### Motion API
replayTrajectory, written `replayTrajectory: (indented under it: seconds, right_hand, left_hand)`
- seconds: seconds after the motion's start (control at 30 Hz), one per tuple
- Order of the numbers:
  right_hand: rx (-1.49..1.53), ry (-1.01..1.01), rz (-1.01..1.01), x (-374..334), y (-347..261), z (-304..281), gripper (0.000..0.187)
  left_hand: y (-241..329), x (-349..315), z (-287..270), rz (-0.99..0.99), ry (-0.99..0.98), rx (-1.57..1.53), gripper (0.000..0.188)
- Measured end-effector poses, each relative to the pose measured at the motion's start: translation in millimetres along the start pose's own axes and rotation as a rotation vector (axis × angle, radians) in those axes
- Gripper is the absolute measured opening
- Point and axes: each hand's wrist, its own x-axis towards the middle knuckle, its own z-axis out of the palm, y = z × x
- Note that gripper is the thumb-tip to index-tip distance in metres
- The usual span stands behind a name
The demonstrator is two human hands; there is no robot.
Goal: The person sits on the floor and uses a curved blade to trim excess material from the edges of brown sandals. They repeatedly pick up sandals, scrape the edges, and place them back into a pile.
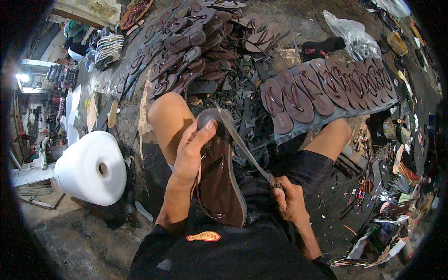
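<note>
Sandal (219, 179) of dark brown, sole up, lies lengthwise over the person's lap between the bare knees; its long axis runs from the lower right near the black shirt up toward the left knee, with the rounded end pointing away from the body and slightly left. The left hand (190, 154) clamps that far half — thumb pressed across the upper end, fingers wrapped along the left edge. The right hand (288, 198) is closed in a fist around the handle of a long knife (245, 147), whose blade slants up and left from the fist to touch the sandal's upper right edge.

Beyond the knees, dark offcuts (242, 109) cover the floor. To the right, a grey board (326, 119) rests across the right thigh and carries a row of brown sandals (326, 86) laid side by side, toes pointing away. Farther up, a heap of dark sandals (196, 42) spreads over the ground. A clear, crumpled plastic bag (352, 32) sits near the upper right, with a black cloth (322, 46) just beside it.

On the left stands a large white roll (91, 168) of sheet material, its hollow core facing right. On the shirt hem, below the sandal, sits a small oval label (203, 236) — orange with a pale border. Mixed scraps of paper and plastic (387, 224) litter the lower right.
</note>
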Motion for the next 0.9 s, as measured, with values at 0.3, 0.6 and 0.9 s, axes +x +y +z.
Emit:
replayTrajectory:
  seconds: [0.3, 0.6, 0.9]
  right_hand:
    - [-0.025, -0.011, 0.025, -3, 5, -3, 0.025]
    - [-0.029, 0.006, 0.008, 25, -2, -5, 0.026]
    - [0.07, -0.086, -0.056, 75, -15, -22, 0.025]
  left_hand:
    - [1, 2, 2, -0.056, -0.083, -0.034, 0.033]
    - [-3, 0, 9, -0.019, -0.051, 0.076, 0.036]
    - [-10, 0, 23, -0.046, -0.194, 0.247, 0.043]
